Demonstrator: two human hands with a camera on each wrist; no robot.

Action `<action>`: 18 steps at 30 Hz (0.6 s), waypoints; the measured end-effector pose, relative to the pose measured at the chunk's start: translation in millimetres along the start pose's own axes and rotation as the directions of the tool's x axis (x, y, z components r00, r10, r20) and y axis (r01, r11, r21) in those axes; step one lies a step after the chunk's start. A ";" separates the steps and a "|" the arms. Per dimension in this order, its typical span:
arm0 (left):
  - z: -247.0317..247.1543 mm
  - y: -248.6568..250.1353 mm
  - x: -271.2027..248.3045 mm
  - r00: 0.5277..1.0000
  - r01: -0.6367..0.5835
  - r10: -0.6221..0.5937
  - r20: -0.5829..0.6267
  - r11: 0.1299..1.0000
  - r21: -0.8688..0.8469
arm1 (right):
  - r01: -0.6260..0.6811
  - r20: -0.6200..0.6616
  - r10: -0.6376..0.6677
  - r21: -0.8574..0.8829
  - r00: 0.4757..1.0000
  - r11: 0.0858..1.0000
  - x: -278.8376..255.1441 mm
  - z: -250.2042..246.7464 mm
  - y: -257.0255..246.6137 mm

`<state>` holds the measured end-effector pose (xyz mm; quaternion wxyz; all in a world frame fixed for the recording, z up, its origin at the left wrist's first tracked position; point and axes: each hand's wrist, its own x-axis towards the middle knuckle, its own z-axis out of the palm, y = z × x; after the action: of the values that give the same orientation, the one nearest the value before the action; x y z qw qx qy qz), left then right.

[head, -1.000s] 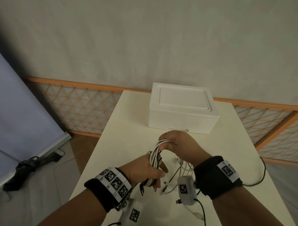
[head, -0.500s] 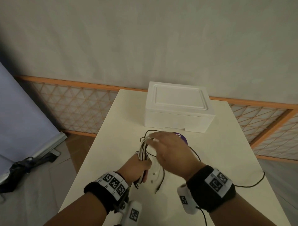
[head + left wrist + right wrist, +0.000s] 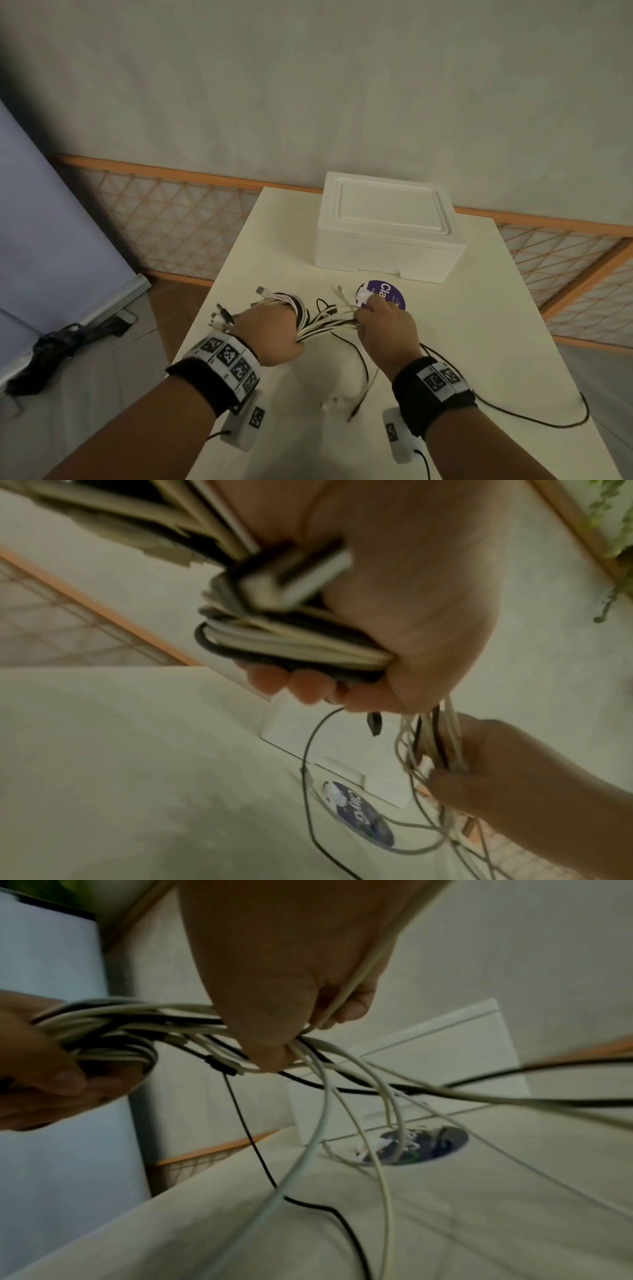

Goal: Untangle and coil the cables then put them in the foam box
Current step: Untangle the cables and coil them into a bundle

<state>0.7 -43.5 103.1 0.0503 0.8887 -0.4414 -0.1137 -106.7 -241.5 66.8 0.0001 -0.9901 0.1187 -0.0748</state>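
My left hand (image 3: 274,329) grips a bundle of white and black cables (image 3: 301,313) looped round it, with several plug ends (image 3: 222,313) sticking out to the left. In the left wrist view the bundle (image 3: 291,642) sits in my curled fingers (image 3: 301,685). My right hand (image 3: 383,318) pinches the loose strands (image 3: 308,1047) coming off the bundle, just right of the left hand. Loose cable tails (image 3: 363,383) hang to the table. The white foam box (image 3: 387,229) stands behind with its lid on.
A round purple sticker (image 3: 387,291) lies on the cream table (image 3: 274,257) in front of the box. A thin black cable (image 3: 534,416) trails toward the right edge. The table's left edge drops to the floor, with an orange lattice fence (image 3: 171,219) behind.
The hands have drawn apart: the left now holds the bundle low and to the left, the right has slid out along the strands to the right. The head view has tilted up slightly.
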 end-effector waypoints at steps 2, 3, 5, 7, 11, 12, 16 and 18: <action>-4.6 -8.6 0.8 0.999 0.032 -0.035 0.019 0.992 0.118 | -0.064 0.110 0.075 -0.096 0.991 0.993 -5.3 6.2 13.0; -5.2 -15.3 0.5 0.997 0.066 -0.073 0.037 0.986 0.151 | -0.104 0.181 0.131 -0.153 0.975 0.983 -10.2 10.9 24.3; -5.6 -32.0 -3.1 0.984 0.143 -0.160 0.075 0.972 0.185 | -0.223 0.303 0.289 -0.234 0.908 0.946 -22.0 14.3 52.5; -1.1 -50.9 -7.6 0.966 0.206 -0.229 0.123 0.963 0.175 | -0.322 0.388 0.403 -0.259 0.828 0.911 -33.7 13.9 80.7; 13.9 -66.8 -10.0 0.926 0.271 -0.297 0.232 0.953 0.138 | -0.282 0.394 0.388 -0.300 0.833 0.911 -32.1 -8.6 95.9; 15.9 -63.0 -8.8 0.928 0.271 -0.288 0.238 0.957 0.102 | -0.256 0.394 0.350 -0.271 0.850 0.928 -26.6 -16.2 89.9; 15.7 -37.8 -1.9 0.923 0.314 -0.264 0.280 0.937 -0.153 | -0.101 0.298 0.062 0.118 0.953 0.988 -4.2 -40.8 29.7; 13.6 -24.4 -0.4 0.926 0.326 -0.225 0.305 0.882 -0.339 | 0.057 0.168 -0.093 0.205 0.981 0.977 -2.5 -42.9 -12.6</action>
<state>16.0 -28.3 85.3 0.1488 0.8931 -0.2815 -0.3179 -112.6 -227.9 109.1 0.1068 -0.9916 0.0726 0.0016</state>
